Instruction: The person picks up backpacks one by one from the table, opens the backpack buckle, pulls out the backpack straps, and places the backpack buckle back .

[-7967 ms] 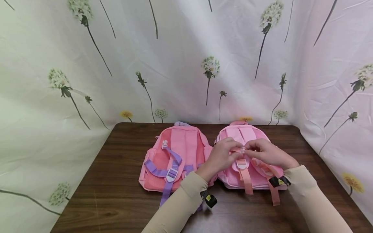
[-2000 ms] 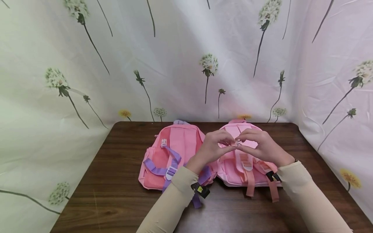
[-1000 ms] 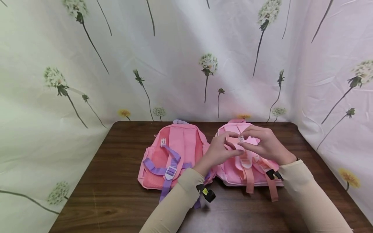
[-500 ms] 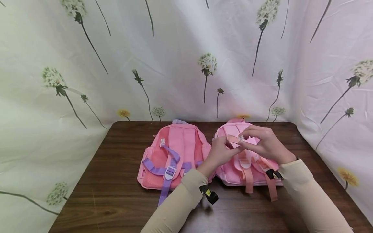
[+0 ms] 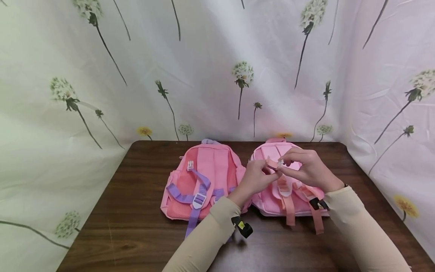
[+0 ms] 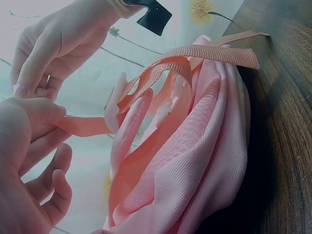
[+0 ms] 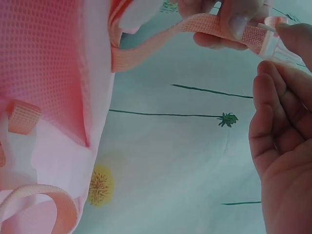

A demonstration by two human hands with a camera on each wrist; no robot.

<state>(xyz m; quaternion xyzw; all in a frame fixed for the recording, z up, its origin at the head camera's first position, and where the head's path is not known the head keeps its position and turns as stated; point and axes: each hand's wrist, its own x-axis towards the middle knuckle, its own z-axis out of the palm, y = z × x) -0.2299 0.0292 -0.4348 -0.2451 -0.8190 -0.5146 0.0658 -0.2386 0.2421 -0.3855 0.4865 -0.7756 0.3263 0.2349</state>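
Note:
On the right lies a pink backpack (image 5: 266,198), its back panel and shoulder straps facing up. Above it my left hand (image 5: 255,176) pinches a peach webbing strap (image 7: 200,23) between thumb and fingers. At that strap's end, my right hand (image 5: 307,169) holds a white plastic buckle (image 7: 271,43) by thumb and fingertips. Both hands stay raised off the bag, close together. From the left wrist, the strap (image 6: 87,126) runs from a white slider (image 6: 114,103) to the left fingers; the buckle is hidden there. How the webbing sits inside the buckle is unclear.
To the left, a coral-pink backpack (image 5: 214,162) lies with purple straps and a loose white prong buckle (image 5: 190,165). Both bags rest on a dark wooden table (image 5: 136,211). A dandelion-print curtain (image 5: 204,75) hangs behind and at the sides.
Compared with 8 seconds ago, both hands are slightly higher, with strap and buckle. Over the last second, the left fingers have drawn in and the strap near the buckle has tilted.

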